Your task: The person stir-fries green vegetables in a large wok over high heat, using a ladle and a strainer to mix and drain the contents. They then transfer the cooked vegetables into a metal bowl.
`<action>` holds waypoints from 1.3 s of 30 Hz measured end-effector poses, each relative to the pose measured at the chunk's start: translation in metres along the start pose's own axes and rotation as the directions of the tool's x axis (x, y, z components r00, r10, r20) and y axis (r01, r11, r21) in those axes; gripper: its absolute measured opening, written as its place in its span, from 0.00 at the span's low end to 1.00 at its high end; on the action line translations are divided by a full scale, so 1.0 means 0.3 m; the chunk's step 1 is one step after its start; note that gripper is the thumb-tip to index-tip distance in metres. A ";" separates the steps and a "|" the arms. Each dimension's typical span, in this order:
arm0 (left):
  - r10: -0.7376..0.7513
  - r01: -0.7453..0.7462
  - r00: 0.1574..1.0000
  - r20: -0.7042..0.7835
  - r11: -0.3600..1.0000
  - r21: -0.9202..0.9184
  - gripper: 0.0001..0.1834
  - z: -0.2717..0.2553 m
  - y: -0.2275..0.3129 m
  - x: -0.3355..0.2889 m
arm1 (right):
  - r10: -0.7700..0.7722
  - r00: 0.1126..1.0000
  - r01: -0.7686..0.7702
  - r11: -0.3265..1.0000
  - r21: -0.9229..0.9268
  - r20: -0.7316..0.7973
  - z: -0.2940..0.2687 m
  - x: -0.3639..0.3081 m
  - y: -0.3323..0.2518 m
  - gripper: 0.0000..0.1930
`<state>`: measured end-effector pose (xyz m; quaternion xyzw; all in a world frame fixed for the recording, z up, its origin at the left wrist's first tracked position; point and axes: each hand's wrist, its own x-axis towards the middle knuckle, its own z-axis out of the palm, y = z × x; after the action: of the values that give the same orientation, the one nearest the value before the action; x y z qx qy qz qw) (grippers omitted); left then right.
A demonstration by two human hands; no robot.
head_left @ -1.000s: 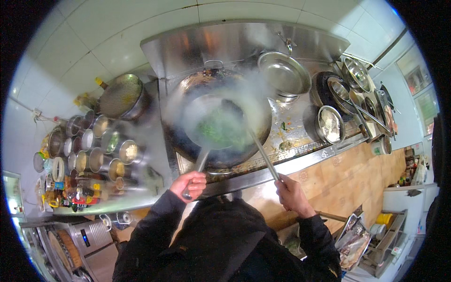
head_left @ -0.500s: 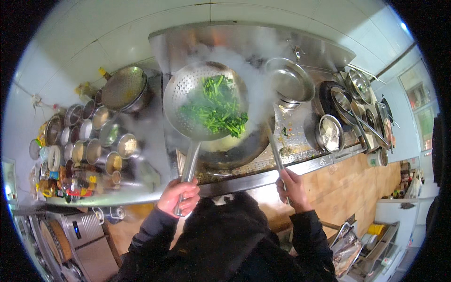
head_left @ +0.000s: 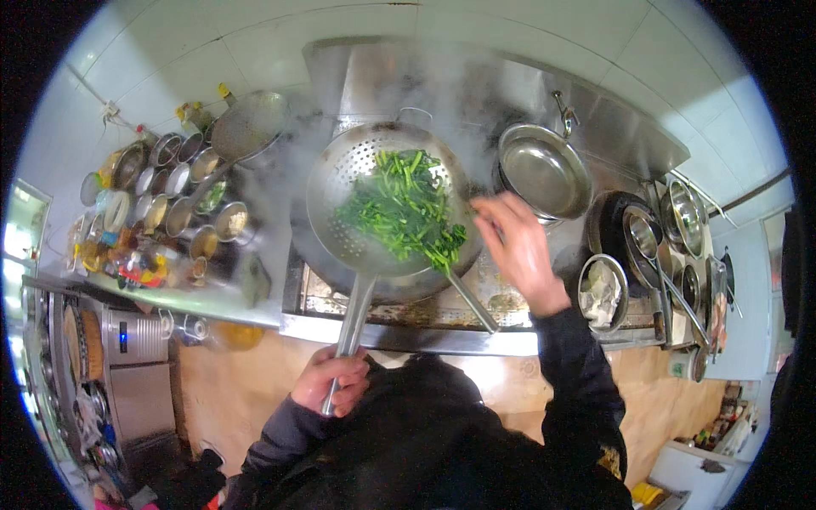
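Observation:
My left hand (head_left: 333, 380) is closed round the metal handle (head_left: 358, 310) of a round perforated strainer (head_left: 336, 178). Green leafy vegetables (head_left: 404, 208), cut into stalks and leaves, lie heaped in it. Under the strainer is a dark wok (head_left: 416, 291) on the range, mostly covered by it. From beneath the strainer's near right edge a metal utensil handle (head_left: 473, 303) sticks out toward me; its working end is hidden. My right hand (head_left: 518, 246) is beside the strainer's right edge, palm down, fingers bent and partly apart, with nothing visible in it.
Steam rises around the wok. To the right stand a metal basin (head_left: 544, 170), a bowl with white stuff (head_left: 602, 293) and a ladle (head_left: 642, 236). A faucet (head_left: 564, 115) is behind. Several small seasoning bowls (head_left: 204, 242) crowd the left counter, near another strainer (head_left: 248, 123).
My right hand has let go of the utensil handle and moved up and forward beside the strainer. That handle now rests against the wok. My left hand keeps hold of the strainer.

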<state>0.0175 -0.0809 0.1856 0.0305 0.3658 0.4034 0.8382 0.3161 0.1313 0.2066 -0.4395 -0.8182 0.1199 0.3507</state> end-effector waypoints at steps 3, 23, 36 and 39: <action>-0.037 0.036 0.998 -0.043 0.999 -0.007 0.07 0.030 -0.043 -0.040 | -0.281 0.959 0.284 0.944 -0.166 0.040 0.061 0.184 0.040 0.08; -0.043 0.043 0.998 -0.052 0.999 -0.010 0.04 -0.012 -0.007 -0.089 | -0.084 0.978 0.132 0.957 -0.260 0.189 0.238 0.267 -0.011 0.16; -0.184 0.145 0.954 0.237 0.974 0.172 0.15 0.308 0.188 0.439 | 0.806 0.532 -0.673 0.589 0.447 -0.261 -0.087 -0.740 0.122 0.21; -0.070 0.035 0.991 0.117 0.959 0.282 0.15 0.497 0.158 0.711 | 0.867 0.468 -0.756 0.493 0.431 -0.171 -0.078 -0.858 0.093 0.22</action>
<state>0.1683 0.1364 0.1854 0.1639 0.3662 0.3226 0.8573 0.4444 -0.0619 0.0889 -0.7344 -0.3956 0.3098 0.4562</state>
